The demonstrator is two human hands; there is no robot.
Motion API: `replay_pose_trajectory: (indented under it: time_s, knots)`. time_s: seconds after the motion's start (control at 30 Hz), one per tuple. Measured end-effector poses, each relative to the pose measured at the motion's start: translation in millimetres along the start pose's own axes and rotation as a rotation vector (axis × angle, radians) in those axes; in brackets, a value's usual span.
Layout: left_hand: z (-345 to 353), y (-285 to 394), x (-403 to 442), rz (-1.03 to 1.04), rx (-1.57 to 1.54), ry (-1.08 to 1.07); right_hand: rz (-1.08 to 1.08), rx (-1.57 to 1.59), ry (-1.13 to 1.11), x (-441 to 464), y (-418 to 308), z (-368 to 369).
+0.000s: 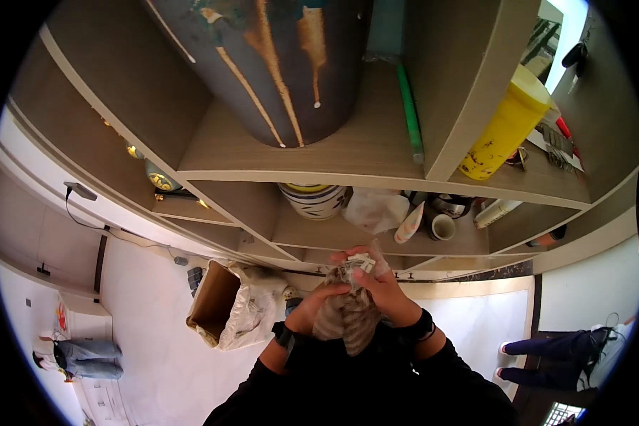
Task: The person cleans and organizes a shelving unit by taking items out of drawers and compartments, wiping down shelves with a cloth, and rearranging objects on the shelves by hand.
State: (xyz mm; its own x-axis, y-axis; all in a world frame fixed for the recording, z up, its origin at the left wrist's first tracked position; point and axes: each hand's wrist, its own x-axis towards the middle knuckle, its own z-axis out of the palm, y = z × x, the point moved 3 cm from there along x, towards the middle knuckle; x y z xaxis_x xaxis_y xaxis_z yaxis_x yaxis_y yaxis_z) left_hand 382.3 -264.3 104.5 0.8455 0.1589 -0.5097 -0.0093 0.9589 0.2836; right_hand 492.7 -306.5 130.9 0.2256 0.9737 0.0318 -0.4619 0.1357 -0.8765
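In front of my chest, both hands are closed around a brown-and-beige striped cloth [348, 323] and a small bundle of white pieces [362, 263], which looks wrapped in clear plastic. My left hand [314, 305] grips the cloth from the left side, with its fingers partly hidden by the folds. On the right, my right hand [389, 292] holds the white bundle, its thumb lying over the pieces. The kind of the white pieces is too small to tell. The cloth hangs down toward my black clothing.
A shelf unit [376, 177] rises ahead, holding a large dark drip-glazed vase [284, 78], a green stick [408, 113], a yellow container [508, 124], a patterned pot [316, 201], a plastic bag [376, 209] and a cup [443, 227]. An open cardboard box [216, 302] stands left. People stand at both sides.
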Motion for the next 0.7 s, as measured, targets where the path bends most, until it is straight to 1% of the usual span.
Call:
replay_pose_trajectory:
  time_s: [0.07,0.1,0.17,0.2,0.27,0.3,0.33,0.4,0.43,0.47,0.53,0.57,0.6,0.63,0.7]
  knots:
    - [4,1,2,0.010,0.133,0.042,0.064,0.143,-0.007,1,4,-3]
    - [6,1,2,0.003,0.136,0.038,0.060,0.141,0.001,2,5,-6]
    - [7,3,3,0.045,0.233,0.112,0.178,0.500,0.160,2,13,-15]
    - [5,2,3,0.033,0.241,0.102,0.166,0.498,0.172,3,13,-22]
    - [-8,0,2,0.052,0.218,0.028,0.035,0.629,0.126,5,3,-38]
    - [-19,3,7,0.097,0.242,-0.006,0.019,0.685,0.144,3,-9,-40]
    - [-29,1,1,0.044,0.187,0.037,0.001,0.682,0.160,0,-16,-43]
    - [-41,3,-8,0.128,0.183,0.143,0.179,0.462,-0.019,-8,-22,-41]
    - [-52,3,-13,0.108,0.195,0.136,0.222,0.469,-0.033,-10,-27,-45]
    - [-67,5,-16,0.111,0.160,0.152,0.207,0.472,-0.015,-11,-32,-49]
    - [-81,9,-22,0.151,0.080,0.163,0.126,0.161,-0.014,-14,-45,-55]
    - [-85,11,-27,0.084,-0.005,0.154,0.209,0.108,-0.121,-18,-38,-53]
    - [-86,12,-31,0.018,-0.089,0.148,0.204,0.105,-0.109,-21,-38,-54]
    - [-84,13,-31,0.012,-0.086,0.143,0.199,0.104,-0.112,-22,-40,-53]
    - [-77,18,-34,0.134,-0.079,0.229,0.181,0.078,-0.130,-22,-38,-52]
